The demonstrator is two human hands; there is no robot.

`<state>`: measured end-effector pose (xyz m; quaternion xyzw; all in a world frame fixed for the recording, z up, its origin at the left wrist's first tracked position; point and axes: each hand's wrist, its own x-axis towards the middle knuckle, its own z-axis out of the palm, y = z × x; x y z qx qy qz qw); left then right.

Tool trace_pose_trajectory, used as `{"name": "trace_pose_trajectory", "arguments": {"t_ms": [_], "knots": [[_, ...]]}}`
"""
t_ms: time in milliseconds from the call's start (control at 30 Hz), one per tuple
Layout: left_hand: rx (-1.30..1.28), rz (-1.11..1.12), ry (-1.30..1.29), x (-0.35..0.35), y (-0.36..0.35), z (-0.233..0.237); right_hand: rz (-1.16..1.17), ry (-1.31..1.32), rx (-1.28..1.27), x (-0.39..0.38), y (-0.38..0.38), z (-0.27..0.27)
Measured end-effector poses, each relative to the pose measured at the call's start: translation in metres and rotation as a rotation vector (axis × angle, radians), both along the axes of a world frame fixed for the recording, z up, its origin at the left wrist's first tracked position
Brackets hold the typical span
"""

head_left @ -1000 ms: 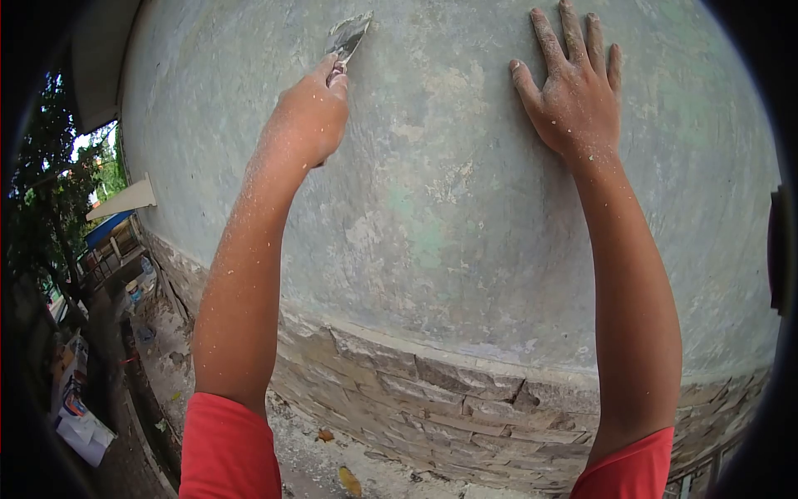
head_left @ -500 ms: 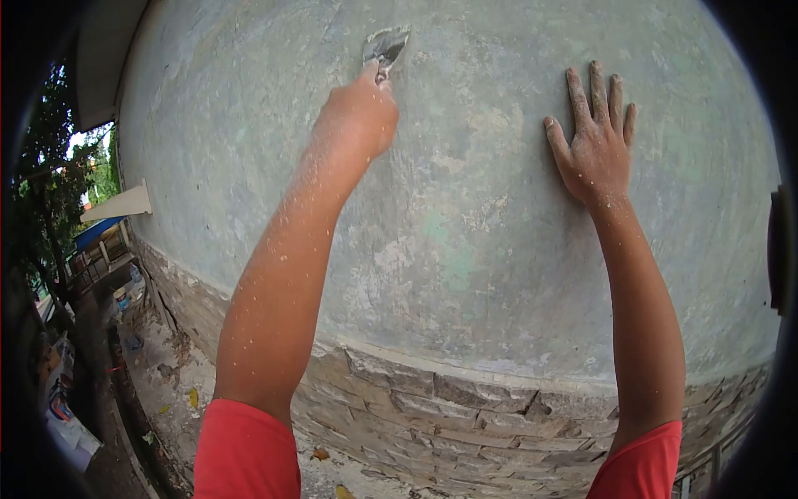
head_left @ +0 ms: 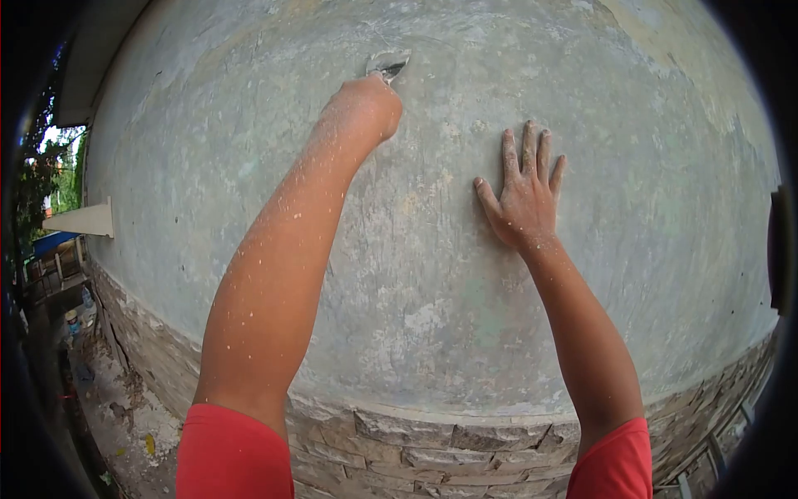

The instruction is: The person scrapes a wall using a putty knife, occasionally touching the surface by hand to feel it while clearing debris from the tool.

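My left hand (head_left: 366, 108) is closed around a scraper, its wrist bent and its fingers mostly hidden from view. The metal blade of the scraper (head_left: 389, 63) lies against the upper part of a grey-green wall (head_left: 416, 216) with patchy, worn paint. Lower and to the right, my right hand (head_left: 525, 200) rests flat on the same wall, fingers spread, holding nothing. Pale dust and flecks cover both forearms and the fingers of my right hand.
Rough stone cladding (head_left: 407, 432) runs along the wall's base below a narrow ledge. At the left, a pale triangular bracket (head_left: 87, 219) sticks out from the wall. Debris and a yellow leaf (head_left: 150, 443) lie on the ground. A dark object (head_left: 780, 249) stands at the right edge.
The view has shifted, showing more of the upper wall. My left hand has moved the scraper higher on the wall. My right hand appears farther left and lower in view, still flat.
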<state>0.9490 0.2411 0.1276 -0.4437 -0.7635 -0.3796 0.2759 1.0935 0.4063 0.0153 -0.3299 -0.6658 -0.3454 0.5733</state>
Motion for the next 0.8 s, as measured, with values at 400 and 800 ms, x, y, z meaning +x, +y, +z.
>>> {"name": "trace_pose_trajectory", "arguments": {"t_ms": [400, 800], "knots": [[0.111, 0.05, 0.173, -0.09, -0.014, 0.019, 0.076, 0.065, 0.177, -0.116, -0.028, 0.041], [0.121, 0.071, 0.155, -0.089, -0.008, -0.074, -0.026, -0.041, 0.179, -0.111, -0.026, 0.05]]}}
